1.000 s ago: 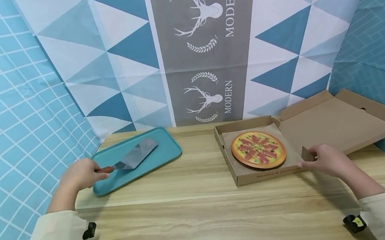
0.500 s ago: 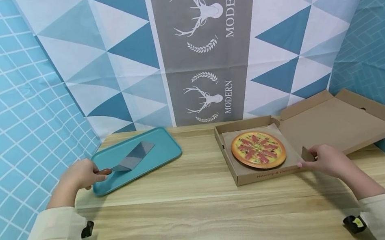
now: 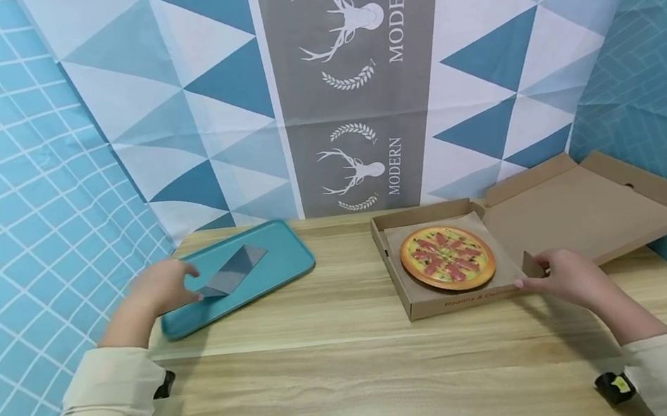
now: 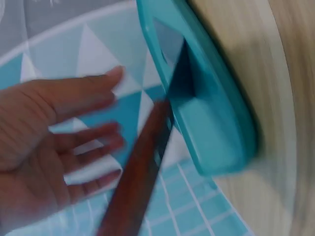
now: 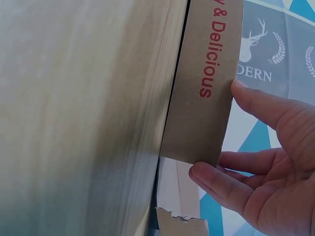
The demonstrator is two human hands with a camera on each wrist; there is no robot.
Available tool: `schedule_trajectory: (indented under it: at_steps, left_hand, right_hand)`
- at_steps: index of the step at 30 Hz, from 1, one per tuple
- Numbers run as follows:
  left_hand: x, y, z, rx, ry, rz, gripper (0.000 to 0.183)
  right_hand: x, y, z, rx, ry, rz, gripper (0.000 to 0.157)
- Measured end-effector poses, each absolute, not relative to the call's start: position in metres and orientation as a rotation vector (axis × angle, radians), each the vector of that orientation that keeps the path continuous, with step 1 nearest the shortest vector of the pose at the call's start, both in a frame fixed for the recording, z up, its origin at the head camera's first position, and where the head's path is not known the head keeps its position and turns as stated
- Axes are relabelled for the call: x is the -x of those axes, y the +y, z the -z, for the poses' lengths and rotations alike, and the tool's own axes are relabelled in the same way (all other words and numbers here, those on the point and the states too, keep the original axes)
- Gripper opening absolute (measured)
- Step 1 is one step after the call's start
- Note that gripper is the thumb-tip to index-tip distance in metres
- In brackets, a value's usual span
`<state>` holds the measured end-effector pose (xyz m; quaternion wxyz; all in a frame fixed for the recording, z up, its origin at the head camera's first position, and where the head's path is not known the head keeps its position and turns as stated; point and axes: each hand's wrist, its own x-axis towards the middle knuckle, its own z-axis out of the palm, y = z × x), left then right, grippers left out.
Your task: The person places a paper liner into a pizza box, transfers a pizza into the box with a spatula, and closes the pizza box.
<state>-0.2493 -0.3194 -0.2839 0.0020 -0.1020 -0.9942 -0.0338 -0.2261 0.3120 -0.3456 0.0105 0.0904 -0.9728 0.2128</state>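
My left hand [image 3: 162,287] is at the near left end of the teal tray [image 3: 287,265], fingers spread and holding nothing. A spatula [image 3: 235,270] lies with its metal blade on that tray. In the left wrist view its brown handle [image 4: 135,177] sticks out past the rim, apart from the fingers; the hand covers it in the head view. My right hand [image 3: 569,279] holds the front right corner of an open cardboard pizza box [image 5: 199,115], thumb at the top edge and fingers around the corner. Inside the box, a pizza [image 3: 447,258] sits on brown paper.
The box's lid [image 3: 584,215] is folded back to the right, against the wall covering. A patterned cloth [image 3: 355,91] stands behind the wooden table [image 3: 358,382]. Blue tiled sheeting [image 3: 4,233] closes off the left side.
My left hand has lowered the spatula's blade onto the tray, let go of the handle and opened. My right hand stays at the box corner.
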Motion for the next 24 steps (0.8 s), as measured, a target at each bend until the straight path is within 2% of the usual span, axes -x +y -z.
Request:
schedule_trajectory:
  at_steps: [6, 12, 18, 24]
  left_hand:
    - [0.266, -0.268, 0.296, 0.674, -2.859, 0.299, 0.028]
    - [0.275, -0.211, 0.314, 0.859, -2.804, 0.633, 0.031]
    - [0.278, -0.161, 0.326, 0.703, -2.877, 1.042, 0.031]
    - [0.284, -0.131, 0.327, 0.552, -2.821, 1.262, 0.029]
  right_hand:
    - [0.226, 0.313, 0.346, -0.274, -3.024, -0.642, 0.063]
    - [0.223, 0.309, 0.347, -0.267, -3.016, -0.642, 0.065]
    - [0.223, 0.307, 0.349, -0.243, -3.012, -0.629, 0.069]
    - [0.222, 0.307, 0.348, -0.226, -3.014, -0.622, 0.069]
